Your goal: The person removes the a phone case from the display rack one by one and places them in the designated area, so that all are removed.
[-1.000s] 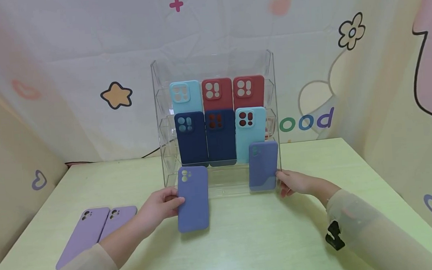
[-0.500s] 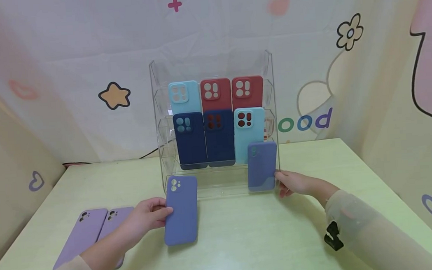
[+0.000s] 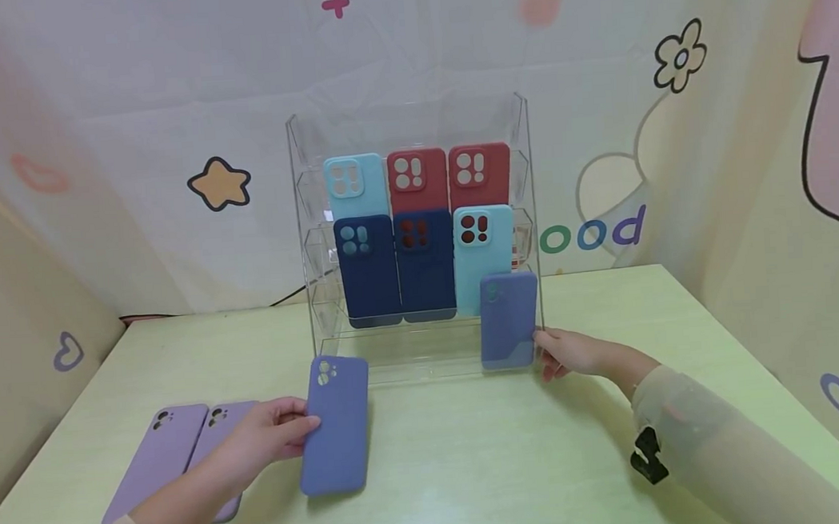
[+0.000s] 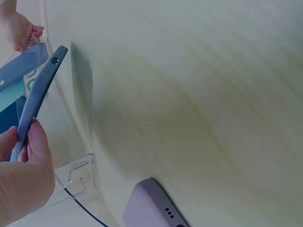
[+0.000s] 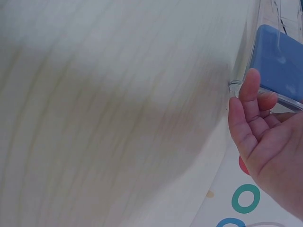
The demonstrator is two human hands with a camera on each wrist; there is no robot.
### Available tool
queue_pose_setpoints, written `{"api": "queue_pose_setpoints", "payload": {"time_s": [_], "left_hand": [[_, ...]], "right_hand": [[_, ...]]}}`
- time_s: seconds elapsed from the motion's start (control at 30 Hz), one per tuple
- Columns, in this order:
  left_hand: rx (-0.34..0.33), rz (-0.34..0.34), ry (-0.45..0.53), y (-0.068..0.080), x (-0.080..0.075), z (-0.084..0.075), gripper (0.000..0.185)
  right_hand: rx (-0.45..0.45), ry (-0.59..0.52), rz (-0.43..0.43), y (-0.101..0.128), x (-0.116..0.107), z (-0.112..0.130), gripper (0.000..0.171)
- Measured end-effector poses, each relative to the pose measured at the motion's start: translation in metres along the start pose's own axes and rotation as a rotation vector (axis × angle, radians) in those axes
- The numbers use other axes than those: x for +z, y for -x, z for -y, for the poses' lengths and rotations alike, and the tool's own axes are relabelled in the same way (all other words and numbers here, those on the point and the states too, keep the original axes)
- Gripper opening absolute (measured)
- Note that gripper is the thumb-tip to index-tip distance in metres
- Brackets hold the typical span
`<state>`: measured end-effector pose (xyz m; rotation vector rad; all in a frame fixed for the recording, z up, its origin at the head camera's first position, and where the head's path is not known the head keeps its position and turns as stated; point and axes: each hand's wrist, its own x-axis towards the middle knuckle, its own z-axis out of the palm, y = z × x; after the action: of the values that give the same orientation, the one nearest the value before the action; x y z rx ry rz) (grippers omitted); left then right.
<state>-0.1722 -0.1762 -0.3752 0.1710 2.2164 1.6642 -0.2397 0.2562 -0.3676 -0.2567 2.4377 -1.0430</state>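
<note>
**Fingers on two blue-violet phone cases**

Fingers (image 3: 296, 424) of the left hand (image 3: 271, 431) curl round the long edge of a blue-violet case (image 3: 336, 425), thumb on its face and the others behind it, as the left wrist view shows from the side. The case is a thin, matte, rounded rectangle with camera cut-outs at its upper corner; it is held just above the tabletop (image 3: 475, 467), in front of the rack's left end.

Right hand (image 3: 569, 353) rests with its fingers loosely extended against the right wall of the clear acrylic rack (image 3: 527, 207), touching its lower corner. Just inside that wall stands a second blue-violet case (image 3: 510, 320), upright on the lowest tier; whether the fingertips touch it cannot be told.

Higher tiers of the rack carry smooth cases in rows: a light blue and two red above, two navy and a light blue below. Two lilac cases (image 3: 179, 453) lie flat, side by side, on the pale green tabletop beside the left forearm. A printed cloth backdrop (image 3: 165, 109) hangs behind.
</note>
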Motion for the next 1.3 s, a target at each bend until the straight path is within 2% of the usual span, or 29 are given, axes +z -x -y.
{"api": "queue_pose_setpoints", "payload": {"time_s": [0.23,0.63,0.87,1.0,1.3], "left_hand": [[-0.017,0.009,0.004,0.008,-0.005,0.007,0.029],[-0.023,0.004,-0.020,0.013,-0.018,0.014,0.039],[-0.045,0.037,-0.058,0.017,-0.031,0.020,0.040],[-0.059,0.013,-0.129,0.017,-0.035,0.020,0.039],[0.025,-0.032,-0.356,0.019,-0.042,0.023,0.027]], "right_hand": [[0.009,-0.004,-0.004,0.000,0.004,-0.002,0.036],[0.015,0.010,-0.005,-0.004,0.000,0.001,0.036],[0.006,-0.002,0.001,-0.003,0.001,0.001,0.036],[0.003,-0.003,-0.009,0.000,-0.001,0.002,0.036],[0.007,-0.013,-0.003,0.001,0.000,0.001,0.036]]}}
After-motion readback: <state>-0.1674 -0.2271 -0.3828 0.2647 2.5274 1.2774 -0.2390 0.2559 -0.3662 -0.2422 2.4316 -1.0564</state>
